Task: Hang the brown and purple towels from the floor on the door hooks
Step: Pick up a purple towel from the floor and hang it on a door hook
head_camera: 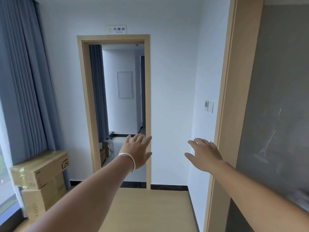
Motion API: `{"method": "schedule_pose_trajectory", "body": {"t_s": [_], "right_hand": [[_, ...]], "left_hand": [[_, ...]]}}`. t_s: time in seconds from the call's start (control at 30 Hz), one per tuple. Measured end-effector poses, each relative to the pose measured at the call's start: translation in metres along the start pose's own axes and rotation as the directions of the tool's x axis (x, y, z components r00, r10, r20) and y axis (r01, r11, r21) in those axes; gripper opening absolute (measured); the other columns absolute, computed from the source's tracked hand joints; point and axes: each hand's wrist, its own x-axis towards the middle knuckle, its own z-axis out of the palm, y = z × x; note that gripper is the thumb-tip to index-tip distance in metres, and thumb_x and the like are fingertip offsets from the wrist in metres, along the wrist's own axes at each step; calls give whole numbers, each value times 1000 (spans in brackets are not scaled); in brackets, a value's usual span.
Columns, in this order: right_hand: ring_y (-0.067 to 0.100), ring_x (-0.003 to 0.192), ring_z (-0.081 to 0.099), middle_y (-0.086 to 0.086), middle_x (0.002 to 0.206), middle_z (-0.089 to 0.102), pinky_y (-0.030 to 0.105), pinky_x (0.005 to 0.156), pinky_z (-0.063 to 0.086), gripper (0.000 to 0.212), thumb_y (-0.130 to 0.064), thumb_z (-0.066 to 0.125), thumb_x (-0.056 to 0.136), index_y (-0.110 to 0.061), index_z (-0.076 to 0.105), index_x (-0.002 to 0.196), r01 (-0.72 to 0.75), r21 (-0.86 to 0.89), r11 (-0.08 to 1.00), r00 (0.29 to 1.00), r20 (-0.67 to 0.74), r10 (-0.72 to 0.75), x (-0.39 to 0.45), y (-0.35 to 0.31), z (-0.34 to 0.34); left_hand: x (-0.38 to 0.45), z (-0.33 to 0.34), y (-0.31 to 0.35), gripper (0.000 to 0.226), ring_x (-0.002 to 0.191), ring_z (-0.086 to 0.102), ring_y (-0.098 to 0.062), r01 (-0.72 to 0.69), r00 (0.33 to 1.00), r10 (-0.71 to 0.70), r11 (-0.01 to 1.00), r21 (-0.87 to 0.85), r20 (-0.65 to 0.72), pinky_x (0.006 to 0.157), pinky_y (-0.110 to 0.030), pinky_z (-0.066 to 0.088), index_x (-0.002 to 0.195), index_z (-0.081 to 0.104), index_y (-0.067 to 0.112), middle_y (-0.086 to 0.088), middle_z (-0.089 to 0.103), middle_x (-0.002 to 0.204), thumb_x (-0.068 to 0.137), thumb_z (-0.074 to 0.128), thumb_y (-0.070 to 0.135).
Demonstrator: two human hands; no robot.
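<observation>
Both my arms reach forward at chest height. My left hand, with a bracelet on the wrist, is open with fingers spread and holds nothing. My right hand is also open and empty, close to the wooden door frame on the right. No brown or purple towel and no door hooks are in view. Straight ahead an open doorway leads into another room.
Stacked cardboard boxes stand at the left under blue curtains by a window. A grey panel fills the right side. A light switch sits on the white wall. Wooden floor lies ahead.
</observation>
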Motion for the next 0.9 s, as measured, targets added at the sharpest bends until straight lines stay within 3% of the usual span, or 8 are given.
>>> {"method": "schedule_pose_trajectory", "body": {"t_s": [0.37, 0.9], "right_hand": [[19, 142, 21, 1, 154, 27, 43, 116, 14, 58, -53, 38, 95, -28, 30, 146, 45, 31, 998, 999, -6, -45, 155, 81, 57], [19, 141, 23, 0, 154, 26, 42, 116, 14, 57, -52, 38, 95, -28, 28, 146, 10, 16, 1000, 1000, 28, -10, 294, 148, 118]], "left_hand": [[157, 61, 13, 63, 143, 21, -23, 55, 998, -56, 998, 34, 13, 118, -49, 14, 150, 15, 25, -3, 30, 152, 97, 37, 52], [318, 157, 18, 66, 142, 21, -21, 78, 996, -80, 996, 41, 40, 116, -49, 16, 150, 13, 25, -3, 32, 148, 95, 31, 57]]}}
